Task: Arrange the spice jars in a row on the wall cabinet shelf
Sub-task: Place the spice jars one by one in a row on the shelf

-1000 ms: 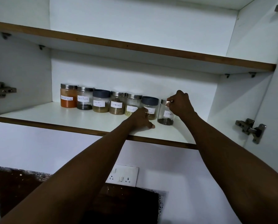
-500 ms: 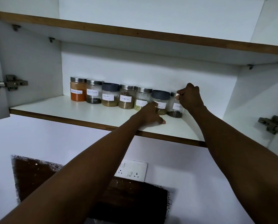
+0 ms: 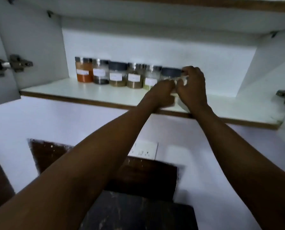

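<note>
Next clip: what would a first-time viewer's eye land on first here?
Probably the row of labelled spice jars along the back of the white cabinet shelf, led at its left end by the bright orange spice jar. Next, the two bare arms reaching up: the left hand and right hand meet at the row's right end, hiding the last jar beside the dark-lidded jar; blur hides the grip.

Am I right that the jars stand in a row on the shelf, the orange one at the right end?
Not quite. In the head view the jars do stand in a row on the shelf, but the orange jar is at the left end.
</note>
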Demonstrator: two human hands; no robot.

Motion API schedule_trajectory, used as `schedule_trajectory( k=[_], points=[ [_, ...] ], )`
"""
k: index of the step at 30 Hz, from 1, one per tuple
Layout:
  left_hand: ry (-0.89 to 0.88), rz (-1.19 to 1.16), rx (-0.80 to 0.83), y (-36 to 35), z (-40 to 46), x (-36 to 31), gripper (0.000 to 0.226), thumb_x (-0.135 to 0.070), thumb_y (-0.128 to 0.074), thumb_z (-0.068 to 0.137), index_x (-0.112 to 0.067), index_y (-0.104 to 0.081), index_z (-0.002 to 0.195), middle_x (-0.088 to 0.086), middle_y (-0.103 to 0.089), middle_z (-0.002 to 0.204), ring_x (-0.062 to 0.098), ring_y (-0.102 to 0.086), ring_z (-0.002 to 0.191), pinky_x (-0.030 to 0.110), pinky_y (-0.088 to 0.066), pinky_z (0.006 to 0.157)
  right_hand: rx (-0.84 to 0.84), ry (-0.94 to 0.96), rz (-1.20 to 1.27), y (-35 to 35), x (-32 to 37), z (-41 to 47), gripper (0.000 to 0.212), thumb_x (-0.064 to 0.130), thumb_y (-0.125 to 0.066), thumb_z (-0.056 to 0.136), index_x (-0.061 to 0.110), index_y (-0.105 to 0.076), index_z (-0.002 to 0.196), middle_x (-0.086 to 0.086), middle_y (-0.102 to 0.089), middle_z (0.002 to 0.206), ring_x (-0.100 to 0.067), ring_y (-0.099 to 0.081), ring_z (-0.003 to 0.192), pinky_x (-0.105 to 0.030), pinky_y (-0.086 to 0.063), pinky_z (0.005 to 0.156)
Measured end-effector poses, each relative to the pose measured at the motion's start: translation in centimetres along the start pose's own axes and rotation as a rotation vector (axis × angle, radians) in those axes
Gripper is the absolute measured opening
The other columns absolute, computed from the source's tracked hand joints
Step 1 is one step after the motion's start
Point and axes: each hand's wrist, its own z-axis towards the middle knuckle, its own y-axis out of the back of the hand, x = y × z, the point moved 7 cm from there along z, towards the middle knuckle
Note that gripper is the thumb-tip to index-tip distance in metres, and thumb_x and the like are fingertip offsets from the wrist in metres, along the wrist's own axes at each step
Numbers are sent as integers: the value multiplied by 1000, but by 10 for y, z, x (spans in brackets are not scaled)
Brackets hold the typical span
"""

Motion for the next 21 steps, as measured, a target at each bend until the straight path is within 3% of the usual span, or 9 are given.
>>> schedule_trajectory(
  k=[2,5,6,8,9,11,16,19,21],
  points=[
    [-105,100,-78,-2,-29,-16,23,-17,-66,90,-5,-74,108,15,-76,109,31,-72,102,38,-55,84,19,34,72,-6,35,-51,52,-3,-43,76,10,-66,121,-13,-62,120,-31,-54,117,-41,-46,101],
    [-179,-57,-350,-6,-93,-23,21,-13,-55,93,-5,-74,88,11,-76,85,24,-72,80,37,-56,69,-55,119,111,-2,68,-115,54,-11,-42,73,9,-68,116,-6,-65,117,-26,-55,116,-36,-47,101],
    [-221,-125,-414,-10,-118,-21,23,-12,-53,93,-5,-74,88,10,-76,86,22,-71,82,37,-56,72,-74,144,130,-3,74,-136,54,-13,-42,72,7,-68,115,-6,-65,117,-26,-55,116,-36,-47,101],
    [-253,-173,-416,-26,-158,-6,30,-14,-50,100,-1,-72,114,14,-74,116,22,-68,114,39,-52,102,-107,159,177,-12,80,-180,56,-15,-42,71,2,-68,118,-10,-65,121,-28,-56,118,-36,-47,103],
    [-231,-155,-388,-37,-174,5,38,-18,-49,103,2,-65,132,15,-67,135,24,-58,133,39,-43,116,-118,143,194,-17,80,-199,57,-15,-42,72,0,-66,121,-12,-65,124,-29,-56,120,-36,-47,105],
    [-175,-136,-269,-68,-220,35,51,-24,-51,104,0,-50,148,13,-54,152,22,-42,148,35,-30,127,-58,47,224,-43,76,-253,57,-15,-43,78,-3,-62,130,-16,-61,132,-28,-54,127,-35,-44,113],
    [-74,-55,115,-153,-358,114,52,-21,-61,96,1,-56,143,15,-58,144,31,-48,143,43,-29,127,398,-283,186,-128,66,-410,55,-1,-57,94,0,-46,148,-16,-46,151,-24,-43,145,-34,-35,122],
    [89,-84,352,-195,-446,159,68,-31,-61,92,-2,-46,152,15,-49,155,30,-40,150,45,-28,128,683,-446,154,-175,71,-505,64,11,-62,95,5,-38,154,-12,-43,156,-24,-43,145,-30,-34,122],
    [187,-62,498,-220,-502,183,73,-37,-64,92,-10,-41,156,9,-44,159,24,-37,151,42,-30,127,860,-588,144,-197,77,-561,68,17,-63,96,14,-32,156,-9,-40,158,-24,-44,145,-37,-40,120]
  ],
)
